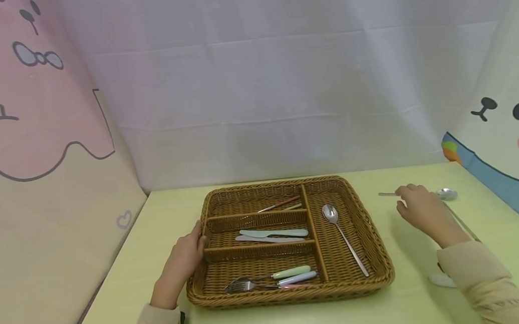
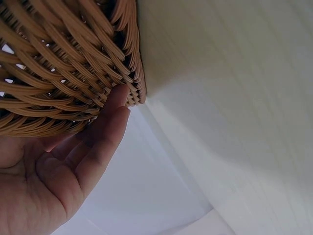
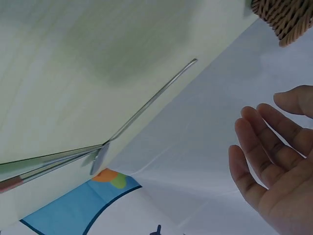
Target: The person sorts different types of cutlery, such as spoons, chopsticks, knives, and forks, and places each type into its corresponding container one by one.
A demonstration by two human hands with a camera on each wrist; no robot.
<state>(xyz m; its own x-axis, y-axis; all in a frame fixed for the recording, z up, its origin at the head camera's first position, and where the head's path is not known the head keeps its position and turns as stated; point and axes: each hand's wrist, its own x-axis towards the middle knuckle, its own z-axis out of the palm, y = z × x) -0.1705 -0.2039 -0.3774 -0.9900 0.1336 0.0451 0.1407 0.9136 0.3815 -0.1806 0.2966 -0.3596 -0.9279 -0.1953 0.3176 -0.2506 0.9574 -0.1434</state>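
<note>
A brown wicker basket point(image 1: 291, 295) with several compartments lies on the table. My left hand point(image 1: 182, 260) grips its left side, with the fingers point(image 2: 100, 147) along the outer woven wall and the thumb at the rim. In the right compartment lies a long metal spoon point(image 1: 344, 241). Over another metal spoon point(image 1: 446, 194) on the table hovers my right hand point(image 1: 426, 213). That spoon's handle point(image 3: 151, 100) shows apart from the fingers in the right wrist view, and the hand holds nothing.
Table knives point(image 1: 273, 234) fill the middle left compartment, forks point(image 1: 243, 285) the front one. Thin utensils point(image 1: 280, 203) lie in the back one. Beside the right arm are a thin-handled utensil point(image 1: 462, 222) and a pale handle point(image 1: 441, 281). A white curtain point(image 1: 255, 107) hangs behind.
</note>
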